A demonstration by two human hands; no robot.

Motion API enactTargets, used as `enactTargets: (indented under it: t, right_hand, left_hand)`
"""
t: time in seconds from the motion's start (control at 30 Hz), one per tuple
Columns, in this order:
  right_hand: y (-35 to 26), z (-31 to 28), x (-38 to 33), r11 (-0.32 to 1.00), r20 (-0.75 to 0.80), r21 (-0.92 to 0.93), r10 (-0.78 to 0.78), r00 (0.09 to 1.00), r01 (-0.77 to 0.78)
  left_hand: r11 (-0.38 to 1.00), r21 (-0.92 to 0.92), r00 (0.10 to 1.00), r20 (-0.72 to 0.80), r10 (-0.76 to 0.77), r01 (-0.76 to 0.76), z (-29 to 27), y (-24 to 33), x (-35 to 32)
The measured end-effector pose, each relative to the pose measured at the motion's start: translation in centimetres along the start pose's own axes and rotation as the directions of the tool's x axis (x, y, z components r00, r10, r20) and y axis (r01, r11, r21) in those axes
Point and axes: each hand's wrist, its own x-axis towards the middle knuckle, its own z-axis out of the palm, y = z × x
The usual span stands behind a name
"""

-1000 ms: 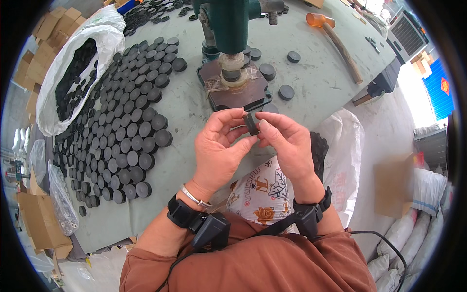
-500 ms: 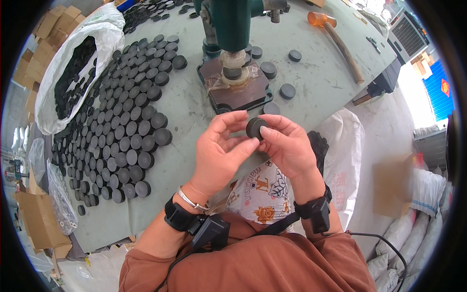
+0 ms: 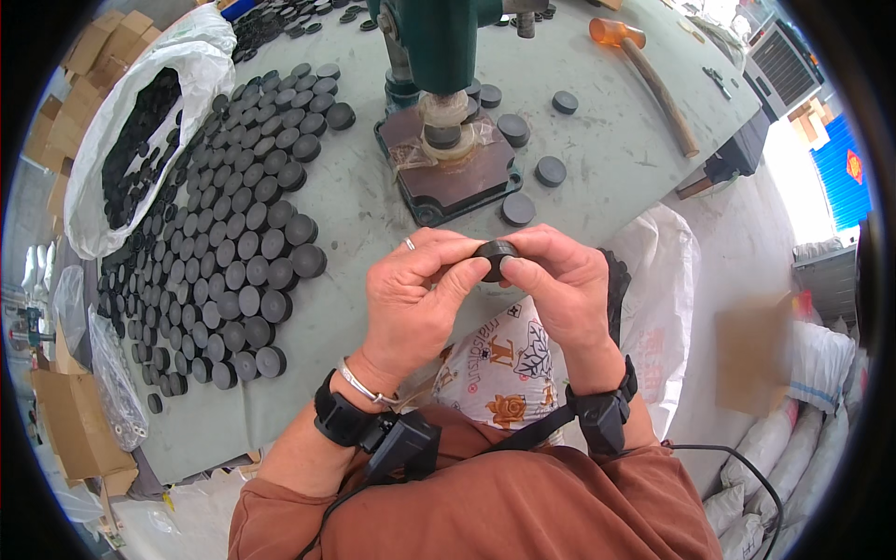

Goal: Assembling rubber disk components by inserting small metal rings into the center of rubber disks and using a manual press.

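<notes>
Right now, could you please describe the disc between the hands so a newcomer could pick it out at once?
Start at the big green press on the grey-green table, then look below it and slightly right in the picture. Between the left hand and right hand is a small black disc. Unlike the loose dark discs, it alone is held up in both hands.

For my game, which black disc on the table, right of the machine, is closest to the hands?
The disc by the front right corner of the machine; the others lie farther back.
</notes>
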Motion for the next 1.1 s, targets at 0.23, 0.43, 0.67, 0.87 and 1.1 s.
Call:
enactTargets:
  t: [0.23,0.43,0.67,0.87,1.1]
  right_hand:
    - [0.5,0.0,0.1,0.957,-0.080,0.123,0.274,0.958,-0.263]
    - [0.7,-0.3,0.5,0.594,0.240,0.656,0.421,0.875,-0.466]
    - [0.9,0.2,0.3,0.608,0.159,0.651,0.476,0.865,-0.454]
    - [-0.7,1.6,-0.3,0.951,-0.290,-0.028,0.286,0.913,-0.307]
    - [0.4,0.1,-1.3,0.256,0.327,-0.824,-0.514,0.793,0.506]
  left_hand:
    - [0.886,-0.283,0.927,0.032,-0.373,0.366,0.2,-0.5,-0.1]
    - [0.792,-0.483,0.928,0.196,-0.317,0.373,-0.6,-0.3,0.1]
    - [0.887,-0.234,0.914,0.182,-0.362,0.398,-0.7,0.1,-0.2]
    - [0.988,0.018,0.988,0.032,-0.153,0.152,-0.5,-0.2,-0.3]
    - [0.800,-0.367,0.880,0.166,-0.445,0.474,-1.2,0.0,0.2]
